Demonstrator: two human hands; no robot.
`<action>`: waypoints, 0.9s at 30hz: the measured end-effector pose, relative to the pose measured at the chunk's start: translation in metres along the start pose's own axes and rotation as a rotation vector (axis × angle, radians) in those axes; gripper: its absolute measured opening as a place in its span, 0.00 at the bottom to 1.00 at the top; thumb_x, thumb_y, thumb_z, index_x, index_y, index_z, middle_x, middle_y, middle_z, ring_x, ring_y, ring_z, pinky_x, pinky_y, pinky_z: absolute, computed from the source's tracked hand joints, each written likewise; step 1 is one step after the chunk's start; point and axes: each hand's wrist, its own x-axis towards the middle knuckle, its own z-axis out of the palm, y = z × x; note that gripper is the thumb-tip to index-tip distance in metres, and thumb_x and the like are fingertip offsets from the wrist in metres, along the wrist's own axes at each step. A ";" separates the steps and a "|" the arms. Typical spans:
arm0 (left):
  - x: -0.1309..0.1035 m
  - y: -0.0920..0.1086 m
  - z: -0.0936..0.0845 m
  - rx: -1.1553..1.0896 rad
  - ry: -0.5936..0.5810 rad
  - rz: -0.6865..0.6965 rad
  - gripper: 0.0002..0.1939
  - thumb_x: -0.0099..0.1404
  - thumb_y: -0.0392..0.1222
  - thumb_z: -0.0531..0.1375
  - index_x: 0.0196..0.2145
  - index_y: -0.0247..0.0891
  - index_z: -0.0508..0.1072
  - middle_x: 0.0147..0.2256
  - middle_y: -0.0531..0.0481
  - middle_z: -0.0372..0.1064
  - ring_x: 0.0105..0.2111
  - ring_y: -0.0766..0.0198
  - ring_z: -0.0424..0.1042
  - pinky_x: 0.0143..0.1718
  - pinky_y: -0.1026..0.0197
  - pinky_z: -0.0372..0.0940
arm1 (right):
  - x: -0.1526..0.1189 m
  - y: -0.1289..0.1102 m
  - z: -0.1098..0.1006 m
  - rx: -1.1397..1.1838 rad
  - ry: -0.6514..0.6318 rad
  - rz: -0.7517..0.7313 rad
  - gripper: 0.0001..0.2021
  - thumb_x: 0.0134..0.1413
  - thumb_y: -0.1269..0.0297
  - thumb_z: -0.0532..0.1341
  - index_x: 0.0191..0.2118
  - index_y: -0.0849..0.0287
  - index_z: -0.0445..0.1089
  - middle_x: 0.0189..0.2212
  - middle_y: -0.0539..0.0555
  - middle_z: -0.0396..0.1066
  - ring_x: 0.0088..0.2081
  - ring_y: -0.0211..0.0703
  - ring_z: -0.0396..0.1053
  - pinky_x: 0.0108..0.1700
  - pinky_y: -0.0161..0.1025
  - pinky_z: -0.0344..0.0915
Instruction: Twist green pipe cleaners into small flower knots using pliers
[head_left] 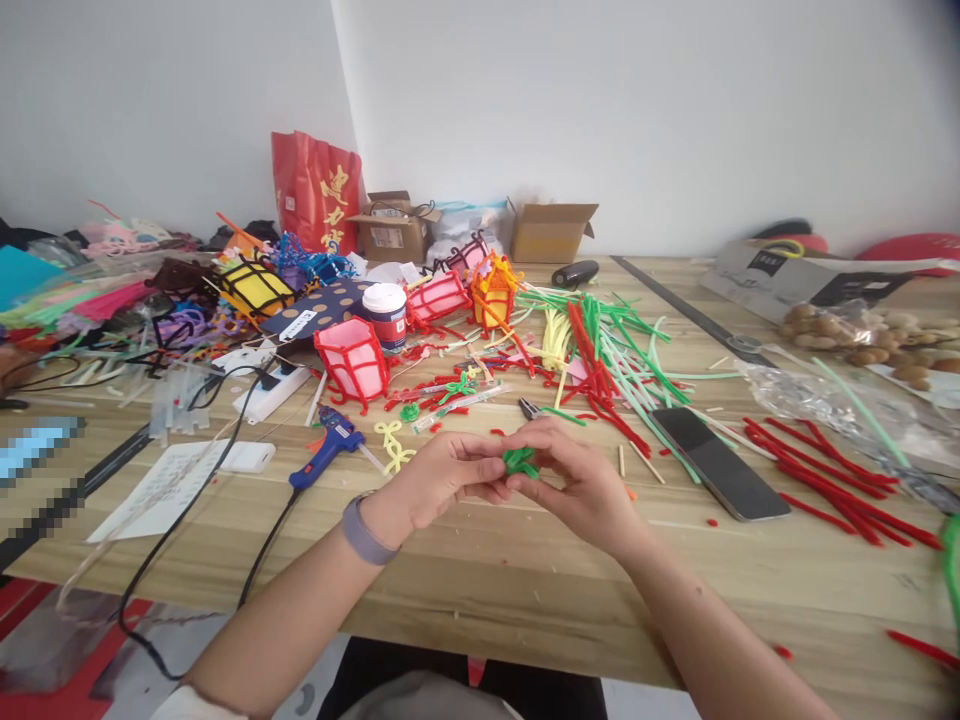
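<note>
Here, the left hand (444,480) and right hand (581,487) pinch a green piece (518,462); shaping seems underway; any bend wants light fingertips; glue gun (328,449) lies left.

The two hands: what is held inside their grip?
Between the fingertips of the left hand and right hand is a small green pipe-cleaner piece. Its middle shows; its ends are covered by fingers and thumbs, so its full shape cannot be told.

The lone camera, worn on the person's head, looked forward and down at close range over the wooden table (480,590), its view taking in both forearms from below and reaching the pale wall (637,110) behind; no second view shared the scene.
</note>
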 end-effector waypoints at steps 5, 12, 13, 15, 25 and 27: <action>0.003 -0.006 -0.002 -0.289 -0.031 -0.116 0.16 0.48 0.40 0.71 0.35 0.32 0.78 0.27 0.50 0.73 0.25 0.72 0.70 0.30 0.70 0.65 | 0.001 0.000 -0.002 -0.024 -0.037 -0.054 0.13 0.55 0.68 0.62 0.47 0.51 0.72 0.37 0.56 0.71 0.40 0.44 0.68 0.38 0.40 0.69; 0.011 -0.020 -0.004 -0.447 0.007 -0.131 0.10 0.50 0.31 0.69 0.33 0.31 0.78 0.30 0.50 0.75 0.29 0.71 0.74 0.37 0.70 0.67 | 0.003 -0.002 -0.002 -0.089 -0.065 -0.107 0.15 0.57 0.69 0.60 0.50 0.50 0.70 0.38 0.57 0.71 0.41 0.45 0.69 0.42 0.43 0.70; 0.011 -0.021 -0.004 -0.449 0.008 -0.123 0.10 0.50 0.31 0.69 0.33 0.31 0.78 0.31 0.49 0.75 0.30 0.71 0.74 0.38 0.70 0.67 | 0.002 -0.003 -0.002 -0.093 -0.073 -0.103 0.16 0.57 0.69 0.60 0.51 0.50 0.70 0.39 0.57 0.71 0.42 0.46 0.69 0.43 0.43 0.70; 0.011 -0.020 -0.003 -0.449 0.006 -0.102 0.11 0.50 0.32 0.70 0.34 0.31 0.78 0.32 0.48 0.76 0.31 0.70 0.74 0.38 0.70 0.67 | 0.001 -0.003 -0.001 -0.089 -0.079 -0.096 0.18 0.56 0.69 0.62 0.53 0.49 0.68 0.41 0.57 0.71 0.45 0.47 0.69 0.45 0.44 0.69; 0.005 -0.013 0.002 -0.454 0.074 0.013 0.19 0.46 0.37 0.72 0.37 0.33 0.77 0.34 0.50 0.76 0.33 0.70 0.75 0.36 0.72 0.68 | -0.006 -0.003 0.004 0.329 0.065 0.118 0.32 0.46 0.58 0.69 0.58 0.47 0.62 0.49 0.57 0.66 0.38 0.42 0.70 0.40 0.41 0.71; 0.004 -0.012 0.001 -0.460 0.088 0.026 0.16 0.47 0.36 0.72 0.35 0.34 0.77 0.32 0.51 0.76 0.30 0.71 0.74 0.35 0.73 0.68 | -0.003 -0.004 0.002 0.440 0.124 0.213 0.24 0.50 0.53 0.66 0.53 0.52 0.67 0.43 0.56 0.70 0.31 0.38 0.70 0.34 0.38 0.71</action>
